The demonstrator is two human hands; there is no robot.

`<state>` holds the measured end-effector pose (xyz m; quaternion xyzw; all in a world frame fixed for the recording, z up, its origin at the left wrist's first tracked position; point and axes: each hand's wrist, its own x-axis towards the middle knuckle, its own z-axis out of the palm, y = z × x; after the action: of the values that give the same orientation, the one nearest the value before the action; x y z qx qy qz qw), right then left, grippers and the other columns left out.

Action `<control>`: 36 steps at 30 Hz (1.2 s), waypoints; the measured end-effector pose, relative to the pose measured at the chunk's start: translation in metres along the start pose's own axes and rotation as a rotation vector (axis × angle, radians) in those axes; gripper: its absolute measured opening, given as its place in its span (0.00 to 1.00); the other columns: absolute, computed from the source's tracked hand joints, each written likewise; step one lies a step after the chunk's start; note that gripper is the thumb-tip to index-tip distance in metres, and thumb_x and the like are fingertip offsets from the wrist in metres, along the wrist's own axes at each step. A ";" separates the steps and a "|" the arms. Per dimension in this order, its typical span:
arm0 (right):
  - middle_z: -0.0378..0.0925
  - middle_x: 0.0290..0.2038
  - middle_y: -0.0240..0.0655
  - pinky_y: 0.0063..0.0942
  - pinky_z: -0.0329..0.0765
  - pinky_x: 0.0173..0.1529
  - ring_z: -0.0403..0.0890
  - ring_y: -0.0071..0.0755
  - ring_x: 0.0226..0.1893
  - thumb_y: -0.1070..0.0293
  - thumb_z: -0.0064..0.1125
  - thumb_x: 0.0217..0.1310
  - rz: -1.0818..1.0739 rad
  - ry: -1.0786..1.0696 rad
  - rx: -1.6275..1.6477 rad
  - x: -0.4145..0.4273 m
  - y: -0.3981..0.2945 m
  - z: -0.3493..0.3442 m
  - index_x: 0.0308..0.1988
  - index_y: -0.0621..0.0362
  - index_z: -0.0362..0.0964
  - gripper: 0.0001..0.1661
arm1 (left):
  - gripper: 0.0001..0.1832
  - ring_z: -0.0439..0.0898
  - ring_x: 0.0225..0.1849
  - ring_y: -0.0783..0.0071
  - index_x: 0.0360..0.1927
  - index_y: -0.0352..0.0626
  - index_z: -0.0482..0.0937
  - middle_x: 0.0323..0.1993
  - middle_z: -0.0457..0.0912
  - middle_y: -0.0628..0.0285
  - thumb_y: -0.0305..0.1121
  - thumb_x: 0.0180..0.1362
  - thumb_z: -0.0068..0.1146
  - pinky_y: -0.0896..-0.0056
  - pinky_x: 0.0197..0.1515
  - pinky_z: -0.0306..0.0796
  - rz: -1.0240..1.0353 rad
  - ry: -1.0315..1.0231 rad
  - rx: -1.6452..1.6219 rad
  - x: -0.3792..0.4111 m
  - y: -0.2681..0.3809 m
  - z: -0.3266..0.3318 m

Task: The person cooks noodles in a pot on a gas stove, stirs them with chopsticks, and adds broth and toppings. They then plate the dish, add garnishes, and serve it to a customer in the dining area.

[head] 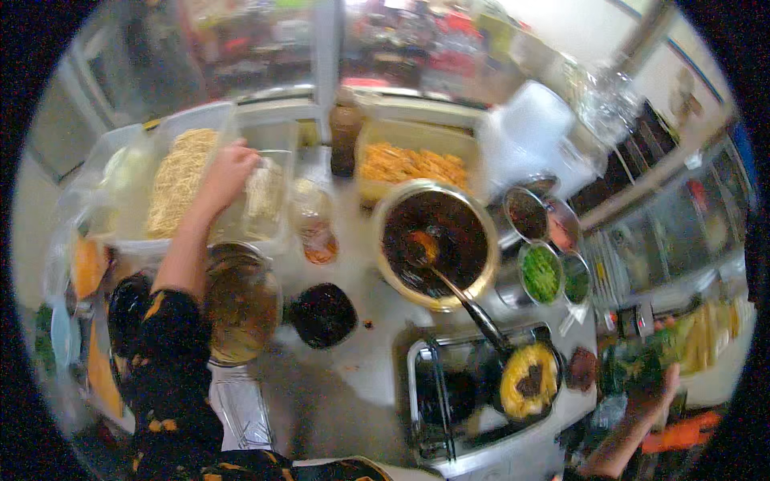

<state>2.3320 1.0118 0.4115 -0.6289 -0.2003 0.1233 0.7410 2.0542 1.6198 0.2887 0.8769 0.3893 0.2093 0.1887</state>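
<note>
My left hand (231, 168) is over the rim between a clear container of pale noodles (180, 186) and a smaller container of white food (263, 189). Its fingers are drawn together; whether they pinch anything is unclear. My right hand (665, 388) is low at the right, beside a blurred dark green thing (640, 361); I cannot tell if it holds it. In the middle stands a large pot of dark liquid (436, 240) with a ladle (475, 309) in it. A small pan with yellow food (529, 382) around a dark centre sits on a tabletop stove (445, 409).
Metal cups of chopped greens (540, 273) and dark sauce (526, 213) stand right of the pot. Behind it is a tub of orange food (415, 162). A black bowl (325, 315) and a large round vessel (243, 306) are to the left. A rack (649, 144) lines the right.
</note>
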 end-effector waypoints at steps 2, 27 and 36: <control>0.66 0.48 0.40 0.34 0.66 0.51 0.69 0.36 0.47 0.53 0.50 0.50 -0.096 0.244 -0.427 -0.030 -0.012 -0.017 0.54 0.63 0.54 0.36 | 0.15 0.68 0.52 0.70 0.41 0.34 0.74 0.49 0.71 0.54 0.33 0.54 0.46 0.72 0.52 0.61 0.126 0.096 -0.489 -0.042 0.086 -0.010; 0.68 0.44 0.42 0.34 0.67 0.48 0.69 0.47 0.45 0.79 0.62 0.28 -0.456 -0.174 -1.789 -0.132 -0.024 -0.029 0.52 0.57 0.57 0.43 | 0.22 0.73 0.44 0.63 0.49 0.38 0.67 0.42 0.74 0.54 0.31 0.48 0.53 0.68 0.48 0.66 0.360 -0.597 -0.945 -0.367 0.249 0.057; 0.70 0.28 0.36 0.32 0.69 0.37 0.73 0.39 0.32 0.75 0.48 0.41 -0.518 -0.510 -2.161 -0.082 0.017 -0.027 0.36 0.57 0.66 0.15 | 0.18 0.73 0.43 0.73 0.48 0.37 0.68 0.41 0.75 0.58 0.25 0.52 0.48 0.73 0.46 0.66 -0.167 -0.549 -0.967 -0.384 0.171 0.052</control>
<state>2.2726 0.9551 0.3794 -0.8345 -0.4702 -0.1461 -0.2473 1.9502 1.2110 0.2447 0.6790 0.2538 0.1122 0.6797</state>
